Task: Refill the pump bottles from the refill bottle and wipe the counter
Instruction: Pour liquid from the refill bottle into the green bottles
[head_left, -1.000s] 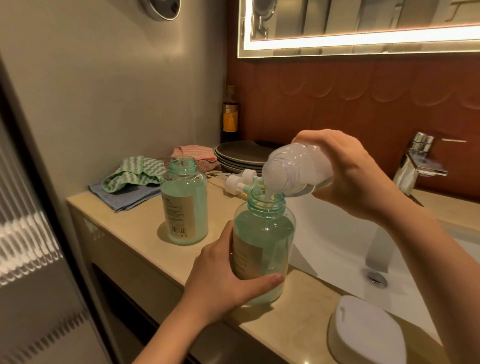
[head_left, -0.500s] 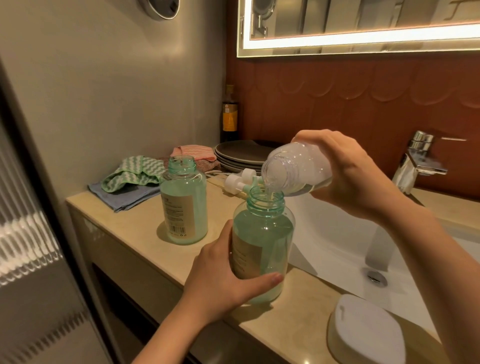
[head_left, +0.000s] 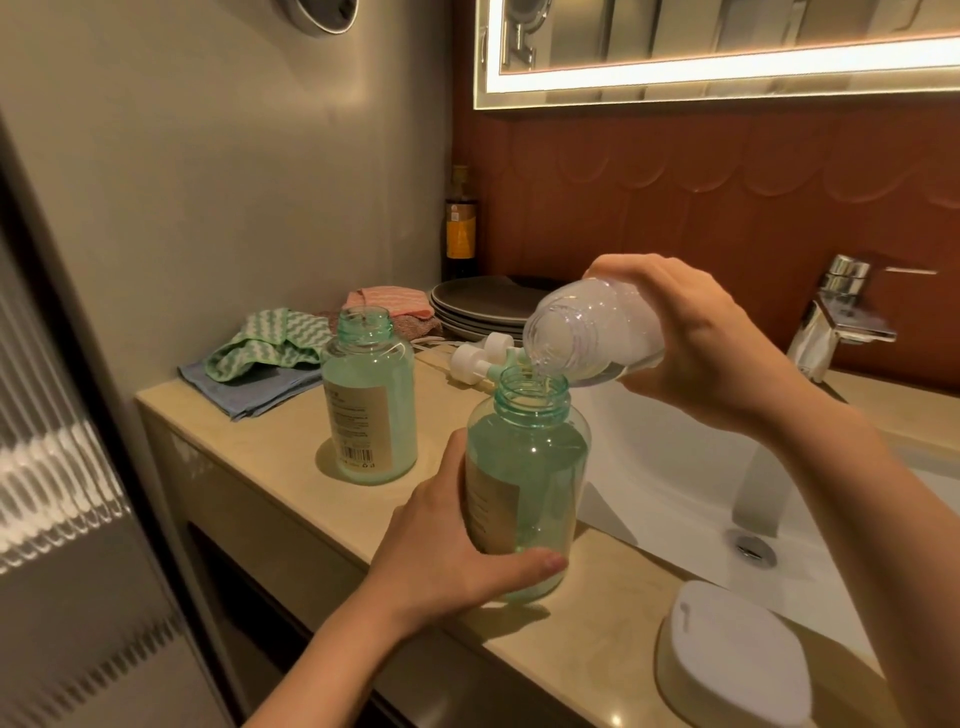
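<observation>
Our left hand (head_left: 447, 561) wraps the near pump bottle (head_left: 530, 467), which stands at the front edge of the counter (head_left: 270, 447). Our right hand (head_left: 696, 343) grips the tilted refill bottle (head_left: 587, 332), mouth at the open neck. Both holds stay as they were 1 second ago. Our fingers hide the refill bottle's rear, and any stream is hard to make out.

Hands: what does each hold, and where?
Left hand grips the near pump bottle at its lower body; right hand holds the tilted refill bottle by its body.
</observation>
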